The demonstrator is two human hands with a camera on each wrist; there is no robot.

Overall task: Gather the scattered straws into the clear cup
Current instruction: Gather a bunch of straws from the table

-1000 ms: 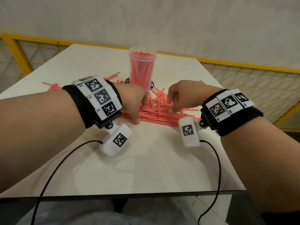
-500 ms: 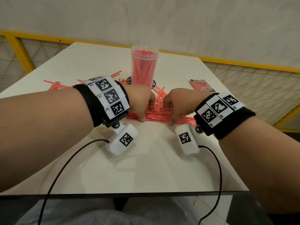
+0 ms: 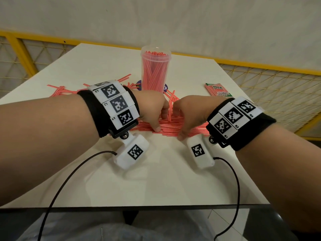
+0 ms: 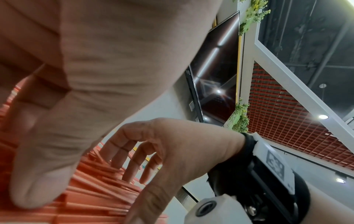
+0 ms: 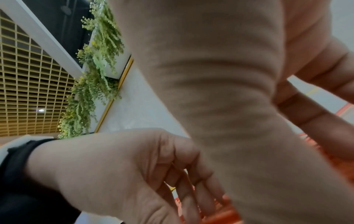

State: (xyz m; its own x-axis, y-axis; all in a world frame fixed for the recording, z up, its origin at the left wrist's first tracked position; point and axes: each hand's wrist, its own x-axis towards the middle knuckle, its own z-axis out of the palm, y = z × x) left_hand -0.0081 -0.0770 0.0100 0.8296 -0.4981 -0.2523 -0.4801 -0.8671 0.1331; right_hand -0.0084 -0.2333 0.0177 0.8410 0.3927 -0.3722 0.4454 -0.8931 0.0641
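Seen from the head camera: left hand (image 3: 152,108) and right hand (image 3: 189,113) lowered side by side onto a heap of red straws (image 3: 166,126) lying mid-table, just in front of the clear cup (image 3: 155,70), already packed with upright straws. Thumbs planted at the near edge of the heap, fingers bent down over its far side, cupping the straws from 2 sides; whether any are actually clamped, impossible to tell. More strays fanned out at the left of the table (image 3: 59,89), well apart from the heap. Printed straw packet (image 3: 218,90) lying at the right of the cup.

Likely handling: thin, feather-light, stiff but easily kinked, smooth enough to roll and slip free. Best taken as a bundle around the middle, ends squared before tipping into the cup.

From the left wrist camera: right hand's fingers (image 4: 132,163) spread, tips resting on the stacked straws, hidden from overhead. From the right wrist camera: left hand's fingers (image 5: 193,194) curled down onto the pile. Cup and strays shown only from the head.
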